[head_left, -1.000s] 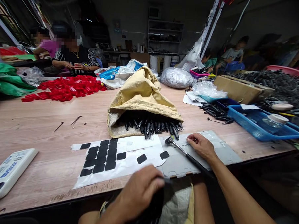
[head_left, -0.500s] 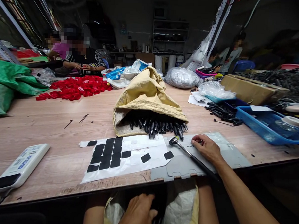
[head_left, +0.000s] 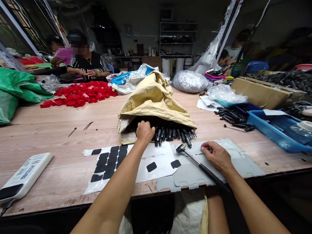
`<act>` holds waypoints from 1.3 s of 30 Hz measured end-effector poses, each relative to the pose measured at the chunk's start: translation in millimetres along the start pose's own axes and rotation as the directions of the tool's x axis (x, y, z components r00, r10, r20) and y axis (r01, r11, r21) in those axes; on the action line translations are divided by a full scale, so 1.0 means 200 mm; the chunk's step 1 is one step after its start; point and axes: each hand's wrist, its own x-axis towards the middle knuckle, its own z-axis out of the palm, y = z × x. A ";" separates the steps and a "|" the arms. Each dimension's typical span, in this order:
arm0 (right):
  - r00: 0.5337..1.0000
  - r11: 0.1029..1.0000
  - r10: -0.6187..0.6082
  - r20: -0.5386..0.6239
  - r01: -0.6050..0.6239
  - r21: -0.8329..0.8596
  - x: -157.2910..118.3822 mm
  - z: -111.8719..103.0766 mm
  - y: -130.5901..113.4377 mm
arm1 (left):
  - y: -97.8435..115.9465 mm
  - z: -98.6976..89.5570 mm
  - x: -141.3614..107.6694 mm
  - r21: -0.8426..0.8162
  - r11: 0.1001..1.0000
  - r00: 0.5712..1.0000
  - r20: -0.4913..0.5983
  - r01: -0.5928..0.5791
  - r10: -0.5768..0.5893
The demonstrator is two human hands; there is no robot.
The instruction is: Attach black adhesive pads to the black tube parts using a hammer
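My left hand (head_left: pixel 145 132) is at the mouth of a yellow woven sack (head_left: pixel 156 101), over the black tube-like parts (head_left: pixel 170 133) that spill from it. Its fingertips are hidden, so I cannot tell whether it grips one. My right hand (head_left: pixel 217 156) rests on the grey sheet (head_left: pixel 237 158) with thumb and fingers curled together; what they hold, if anything, cannot be made out. Beside it lies a rod with a silver head and black handle (head_left: pixel 205 169). White backing paper (head_left: pixel 143 176) with black rounded-square stickers (head_left: pixel 151 167) lies under my left forearm.
A white device with a cable (head_left: pixel 22 176) lies at the left. Red pieces (head_left: pixel 82 93) and a green sack (head_left: pixel 9 93) are behind it. A blue basket (head_left: pixel 279 134) stands at the right. Below the table edge, an open sack (head_left: pixel 189 215) sits between my legs. Co-workers sit beyond.
My left hand has risen from the sack below the table to the mouth of the yellow sack on top. My right hand has stayed almost where it was.
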 end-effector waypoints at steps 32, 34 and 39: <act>0.981 0.983 -0.178 0.078 0.181 -0.041 -0.33 0.00 -0.36 | -0.15 0.04 -0.65 -0.455 0.847 0.917 0.139 -0.276 0.373; 0.980 0.981 -0.194 0.054 0.192 0.043 -0.37 0.00 -0.41 | -0.15 0.04 -0.65 -0.454 0.847 0.917 0.139 -0.277 0.374; 0.972 0.962 -0.233 0.033 0.226 0.155 -0.48 0.04 -0.57 | -0.15 0.05 -0.65 -0.438 0.859 0.923 0.142 -0.266 0.358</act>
